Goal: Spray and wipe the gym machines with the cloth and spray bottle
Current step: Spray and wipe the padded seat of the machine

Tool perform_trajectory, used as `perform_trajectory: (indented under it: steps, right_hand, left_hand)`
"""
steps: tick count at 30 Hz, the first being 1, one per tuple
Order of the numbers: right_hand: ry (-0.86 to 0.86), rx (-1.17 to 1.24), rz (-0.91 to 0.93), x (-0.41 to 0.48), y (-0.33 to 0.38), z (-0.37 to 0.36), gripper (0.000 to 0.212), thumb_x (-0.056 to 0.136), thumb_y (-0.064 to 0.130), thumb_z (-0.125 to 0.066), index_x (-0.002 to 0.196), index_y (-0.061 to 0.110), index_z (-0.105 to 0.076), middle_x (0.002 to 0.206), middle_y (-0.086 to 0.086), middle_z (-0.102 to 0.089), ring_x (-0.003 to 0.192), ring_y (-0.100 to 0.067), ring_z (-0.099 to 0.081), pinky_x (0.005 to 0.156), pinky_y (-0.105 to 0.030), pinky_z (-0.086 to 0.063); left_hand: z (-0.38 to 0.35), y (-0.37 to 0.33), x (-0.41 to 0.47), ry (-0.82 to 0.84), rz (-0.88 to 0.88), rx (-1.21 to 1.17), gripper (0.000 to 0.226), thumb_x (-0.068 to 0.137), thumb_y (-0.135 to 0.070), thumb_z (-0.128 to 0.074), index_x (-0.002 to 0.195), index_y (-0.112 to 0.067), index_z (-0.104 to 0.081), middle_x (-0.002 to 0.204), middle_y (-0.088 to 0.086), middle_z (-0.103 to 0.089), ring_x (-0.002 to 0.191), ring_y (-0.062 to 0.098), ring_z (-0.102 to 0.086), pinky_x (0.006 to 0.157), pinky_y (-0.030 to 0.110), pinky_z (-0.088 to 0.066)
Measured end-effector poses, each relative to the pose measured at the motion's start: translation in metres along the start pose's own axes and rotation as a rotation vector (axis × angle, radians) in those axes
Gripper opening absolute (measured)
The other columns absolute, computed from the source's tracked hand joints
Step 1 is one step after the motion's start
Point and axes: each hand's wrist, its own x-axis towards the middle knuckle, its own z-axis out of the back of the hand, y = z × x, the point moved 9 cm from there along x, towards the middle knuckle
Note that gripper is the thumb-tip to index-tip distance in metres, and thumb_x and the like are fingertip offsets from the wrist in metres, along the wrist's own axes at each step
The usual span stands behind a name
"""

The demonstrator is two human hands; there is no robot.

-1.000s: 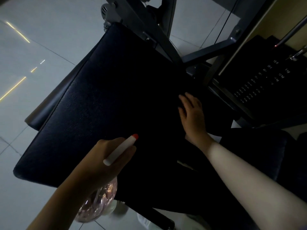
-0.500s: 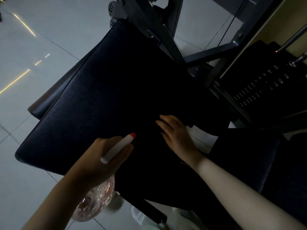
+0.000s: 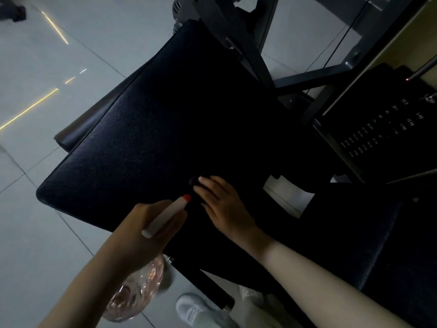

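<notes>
Your right hand (image 3: 227, 209) has slid back across the black leather seat pad (image 3: 153, 138), grip spread flat, now beside the clear pink spray bottle (image 3: 139, 292) that your left hand (image 3: 146, 235) grips.

One head-worn camera looks steeply down from close above the black pad (image 3: 165, 138); the view is tilted, with floor (image 3: 47, 55) at left.
</notes>
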Motion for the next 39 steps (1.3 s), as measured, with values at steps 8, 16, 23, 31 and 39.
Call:
perform_trajectory:
  steps: [8, 16, 23, 31, 39]
  right_hand:
    - [-0.230, 0.083, -0.560, 0.027, -0.073, 0.028, 0.035, 0.093, 0.012, -0.051, 0.127, 0.008, -0.057, 0.138, -0.014, -0.048, 0.131, -0.031, -0.037, 0.105, -0.047, -0.039]
    - [-0.094, 0.026, -0.194, 0.003, 0.018, -0.005, 0.040, 0.090, 0.018, -0.046, 0.128, 0.007, -0.055, 0.133, -0.014, -0.053, 0.126, -0.031, -0.045, 0.102, -0.039, -0.043]
    - [-0.149, 0.025, -0.316, -0.042, -0.042, 0.024, 0.037, 0.094, 0.017, -0.045, 0.129, 0.010, -0.053, 0.136, -0.011, -0.047, 0.127, -0.027, -0.040, 0.104, -0.040, -0.038]
    - [-0.410, 0.185, -0.716, 0.006, 0.011, -0.003, 0.040, 0.094, 0.011, -0.049, 0.135, 0.007, -0.049, 0.142, -0.016, -0.041, 0.132, -0.030, -0.039, 0.106, -0.039, -0.039]
    - [-0.244, 0.034, -0.383, 0.050, 0.005, 0.000, 0.037, 0.090, 0.013, -0.046, 0.121, 0.001, -0.060, 0.130, -0.023, -0.053, 0.121, -0.039, -0.048, 0.101, -0.044, -0.041]
  left_hand:
    - [0.008, 0.013, -0.010, 0.010, 0.035, -0.009, 0.061, 0.075, -0.071, -0.043, 0.074, -0.014, -0.063, 0.069, 0.012, -0.064, 0.062, 0.033, -0.061, 0.061, 0.051, -0.048]
    - [0.014, 0.027, -0.027, 0.031, -0.005, 0.013, 0.086, 0.072, -0.088, -0.030, 0.076, -0.007, -0.061, 0.070, 0.010, -0.062, 0.064, 0.031, -0.061, 0.065, 0.053, -0.050]
    - [0.021, 0.029, -0.036, 0.042, -0.073, 0.014, 0.082, 0.076, -0.084, -0.032, 0.076, -0.007, -0.060, 0.071, 0.010, -0.062, 0.063, 0.031, -0.061, 0.063, 0.052, -0.050]
    - [0.011, 0.044, -0.046, 0.068, -0.047, 0.015, 0.064, 0.079, -0.069, -0.041, 0.080, -0.008, -0.061, 0.073, 0.012, -0.061, 0.065, 0.031, -0.060, 0.062, 0.051, -0.049]
    - [0.019, 0.054, -0.063, 0.014, -0.008, -0.045, 0.058, 0.082, -0.064, -0.043, 0.085, -0.010, -0.064, 0.075, 0.010, -0.063, 0.070, 0.028, -0.062, 0.066, 0.050, -0.051]
